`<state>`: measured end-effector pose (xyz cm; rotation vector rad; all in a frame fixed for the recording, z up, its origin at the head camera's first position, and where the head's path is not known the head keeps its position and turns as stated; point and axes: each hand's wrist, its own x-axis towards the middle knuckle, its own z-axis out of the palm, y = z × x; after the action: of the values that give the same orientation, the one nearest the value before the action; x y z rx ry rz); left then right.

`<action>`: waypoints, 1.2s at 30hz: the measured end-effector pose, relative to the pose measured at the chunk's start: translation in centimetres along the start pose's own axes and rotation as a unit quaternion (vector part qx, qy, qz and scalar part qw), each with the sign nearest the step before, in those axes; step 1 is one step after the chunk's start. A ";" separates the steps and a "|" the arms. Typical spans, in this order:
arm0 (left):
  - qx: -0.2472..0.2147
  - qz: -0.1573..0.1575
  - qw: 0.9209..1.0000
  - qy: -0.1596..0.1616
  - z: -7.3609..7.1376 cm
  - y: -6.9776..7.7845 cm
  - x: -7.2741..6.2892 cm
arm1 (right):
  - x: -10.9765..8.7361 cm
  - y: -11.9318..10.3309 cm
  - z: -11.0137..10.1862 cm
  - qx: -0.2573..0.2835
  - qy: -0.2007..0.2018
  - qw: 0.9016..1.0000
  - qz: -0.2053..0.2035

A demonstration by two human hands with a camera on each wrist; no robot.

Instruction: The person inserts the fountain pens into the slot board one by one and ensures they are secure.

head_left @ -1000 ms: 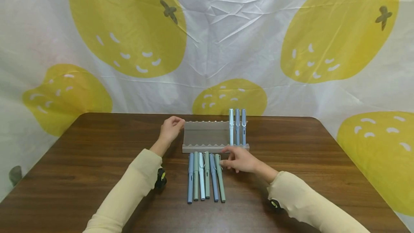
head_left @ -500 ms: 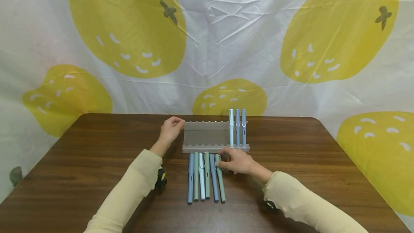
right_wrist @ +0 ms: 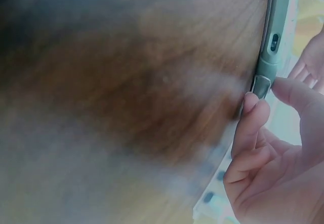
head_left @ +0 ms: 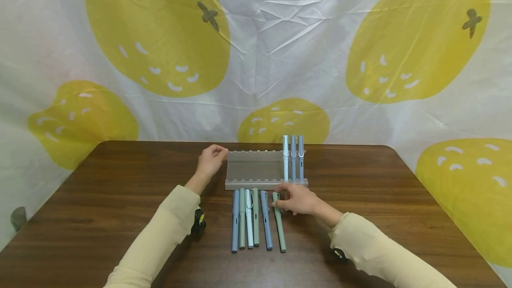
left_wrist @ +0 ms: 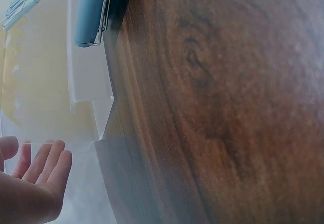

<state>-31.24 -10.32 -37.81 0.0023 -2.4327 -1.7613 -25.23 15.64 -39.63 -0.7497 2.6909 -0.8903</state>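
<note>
Green pen (right_wrist: 280, 11), right fingers (right_wrist: 257, 115) pinching | its slot (right_wrist: 274, 42): right-wrist view only | left fingers (left_wrist: 59, 171): grip unclear

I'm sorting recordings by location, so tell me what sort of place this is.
Probably a makeshift indoor workspace, though the rest of the room is out of view: a yellow-patterned cloth hangs behind a wooden table, which bears a clear rack and pens.

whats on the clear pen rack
At the right end of the rack, one pale blue pen and two darker blue pens rest. The right hand covers part of its front lip; what's there is hidden.
</note>
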 end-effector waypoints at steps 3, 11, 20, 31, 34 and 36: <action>0.000 0.001 1.000 0.000 0.0 0.0 0.0 | 0.0 0.0 0.0 0.015 -0.005 1.000 -0.012; 0.004 -0.003 1.000 -0.003 0.0 0.1 0.0 | 0.4 -0.3 0.4 -0.022 0.005 1.000 -0.003; 0.003 -0.010 1.000 -0.010 0.0 -0.1 0.0 | 0.4 -0.8 0.4 -0.127 0.045 0.991 0.023; 0.005 -0.009 1.000 -0.003 -0.1 0.2 -0.1 | 0.1 -0.4 0.1 -0.070 0.027 0.997 0.026; 0.005 -0.011 1.000 -0.002 -0.1 0.2 -0.1 | 0.0 -0.2 0.2 -0.074 0.028 0.997 0.007; 0.005 -0.011 1.000 -0.002 0.0 0.2 -0.1 | -0.1 -0.1 0.3 -0.075 0.027 0.997 -0.009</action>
<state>-31.11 -10.28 -37.63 0.0277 -2.4530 -1.7605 -25.04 15.51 -39.78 -0.7922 2.8283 -0.7296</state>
